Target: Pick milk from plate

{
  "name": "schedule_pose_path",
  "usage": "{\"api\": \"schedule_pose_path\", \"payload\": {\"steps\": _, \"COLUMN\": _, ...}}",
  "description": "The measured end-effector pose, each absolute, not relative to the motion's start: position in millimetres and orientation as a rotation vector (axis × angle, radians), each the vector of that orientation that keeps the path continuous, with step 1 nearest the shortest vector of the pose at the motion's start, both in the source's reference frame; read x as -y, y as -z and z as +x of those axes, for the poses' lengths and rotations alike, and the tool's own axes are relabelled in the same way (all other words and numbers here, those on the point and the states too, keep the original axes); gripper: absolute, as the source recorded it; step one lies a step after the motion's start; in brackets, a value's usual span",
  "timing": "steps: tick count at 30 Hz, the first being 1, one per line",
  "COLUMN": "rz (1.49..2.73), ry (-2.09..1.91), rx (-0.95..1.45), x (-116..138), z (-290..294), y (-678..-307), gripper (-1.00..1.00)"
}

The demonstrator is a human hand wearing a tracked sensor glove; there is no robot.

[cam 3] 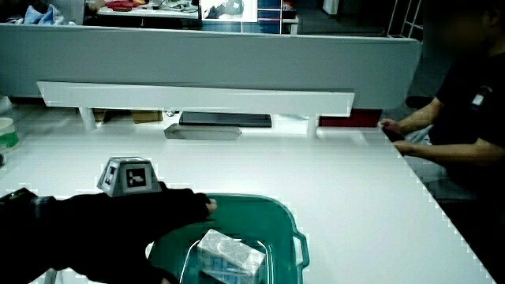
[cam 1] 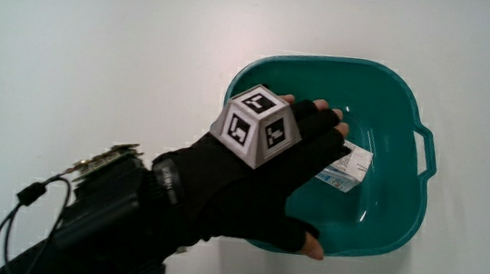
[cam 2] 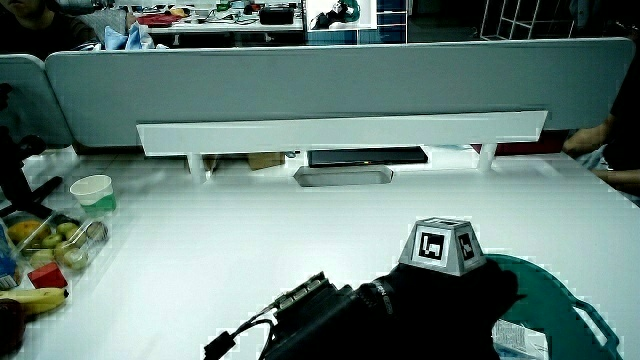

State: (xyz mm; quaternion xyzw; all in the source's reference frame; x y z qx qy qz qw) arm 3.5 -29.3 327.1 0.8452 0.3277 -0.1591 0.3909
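Tabletop (cam 1: 99, 49) around basin (cam 1: 401, 217) is bare, open approach. Basin walls ring the carton (cam 1: 349, 171); access from above only, hand (cam 1: 268, 180) over it.

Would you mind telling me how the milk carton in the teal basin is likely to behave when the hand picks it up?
The milk carton looks like a small boxy pack, so it is probably light and fairly stiff, though its walls may dent under a hard squeeze. It lies flat in the teal basin, so it should not roll. The hand hovers over it.
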Motion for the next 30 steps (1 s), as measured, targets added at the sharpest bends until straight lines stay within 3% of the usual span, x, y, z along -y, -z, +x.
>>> {"api": "schedule_pose_path", "payload": {"steps": 10, "rz": 2.187, "ry": 0.361, "rx": -0.793, "x": 43.1, "z": 19.3, "y": -347.8, "gripper": 0.0}}
{"api": "schedule_pose_path", "payload": {"steps": 30, "rz": 2.147, "ry": 0.258, "rx": -0.686, "x": 60.0, "z": 40.1, "y": -410.4, "gripper": 0.0}}
